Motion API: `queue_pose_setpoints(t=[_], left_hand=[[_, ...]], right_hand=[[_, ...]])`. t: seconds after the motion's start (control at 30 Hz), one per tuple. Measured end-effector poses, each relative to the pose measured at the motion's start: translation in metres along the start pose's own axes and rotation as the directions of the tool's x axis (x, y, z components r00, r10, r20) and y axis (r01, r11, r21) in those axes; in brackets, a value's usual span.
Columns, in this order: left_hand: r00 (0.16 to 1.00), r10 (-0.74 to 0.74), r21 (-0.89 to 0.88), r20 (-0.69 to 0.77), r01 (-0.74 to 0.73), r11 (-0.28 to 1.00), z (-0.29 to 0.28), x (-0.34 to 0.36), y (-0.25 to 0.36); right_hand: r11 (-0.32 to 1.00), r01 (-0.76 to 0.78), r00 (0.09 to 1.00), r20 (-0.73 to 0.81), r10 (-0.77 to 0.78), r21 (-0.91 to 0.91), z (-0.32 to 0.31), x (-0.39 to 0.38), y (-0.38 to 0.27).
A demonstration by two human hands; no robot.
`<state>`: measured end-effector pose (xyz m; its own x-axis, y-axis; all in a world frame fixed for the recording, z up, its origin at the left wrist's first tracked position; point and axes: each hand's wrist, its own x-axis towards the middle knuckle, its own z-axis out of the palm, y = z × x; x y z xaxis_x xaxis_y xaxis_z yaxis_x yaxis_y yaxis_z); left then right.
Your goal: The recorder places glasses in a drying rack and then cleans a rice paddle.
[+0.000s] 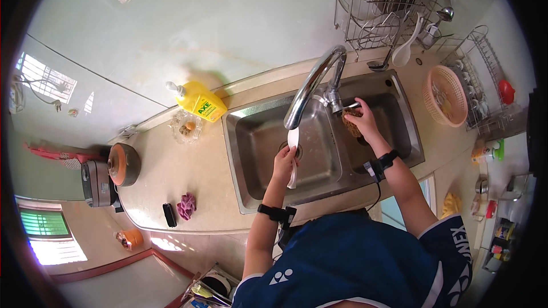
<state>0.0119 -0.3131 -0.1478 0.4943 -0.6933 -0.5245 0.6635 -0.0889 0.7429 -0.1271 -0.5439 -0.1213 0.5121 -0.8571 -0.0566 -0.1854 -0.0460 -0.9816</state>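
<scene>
Over the left basin of the steel double sink (pixel 233 154), my left hand (pixel 283 163) is closed around a white spoon (pixel 293 137). The spoon's bowl points up under the spout of the chrome faucet (pixel 308 82), and its handle shows below my fingers. My right hand (pixel 366 122) is at the right basin, its fingers closed on a brown scrubbing pad (pixel 351 126). One finger of that hand reaches up to the faucet lever (pixel 353 105); whether it presses on it is hard to tell. No water stream is visible.
A yellow soap bottle (pixel 201 101) and a glass dish (pixel 186 128) stand left of the sink. Behind is a wire rack (pixel 377 23) with hanging ladles. A pink basket (pixel 442 117) sits right. A purple cloth (pixel 186 206) and black object (pixel 169 215) lie on the left counter.
</scene>
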Motion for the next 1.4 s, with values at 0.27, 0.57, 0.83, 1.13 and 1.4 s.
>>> queue_pose_setpoints(t=[0.27,0.57,0.83,1.13,1.4], left_hand=[[0.993,0.087,0.038,-0.084,-0.084,0.996,0.006,-0.004,0.004],[0.986,0.126,0.052,-0.106,-0.121,0.991,0.012,-0.007,0.009],[0.987,0.118,0.094,-0.112,-0.107,0.99,0.011,0.003,0.009],[0.961,0.234,0.317,-0.147,-0.178,0.932,0.017,0.007,0.004],[0.931,0.295,0.575,-0.214,-0.124,0.809,0.019,0.001,-0.007]], right_hand=[[0.997,0.069,0.995,0.075,-0.072,0.037,0.0,0.002,0.013],[0.995,0.102,0.99,0.1,-0.102,0.001,0.004,-0.006,0.017],[0.993,0.117,0.983,-0.141,-0.116,0.002,0.039,-0.052,0.008],[0.913,0.409,0.874,0.29,-0.39,-0.003,0.099,-0.072,-0.024],[0.865,0.469,0.881,0.159,-0.445,-0.176,0.131,-0.042,-0.021]])
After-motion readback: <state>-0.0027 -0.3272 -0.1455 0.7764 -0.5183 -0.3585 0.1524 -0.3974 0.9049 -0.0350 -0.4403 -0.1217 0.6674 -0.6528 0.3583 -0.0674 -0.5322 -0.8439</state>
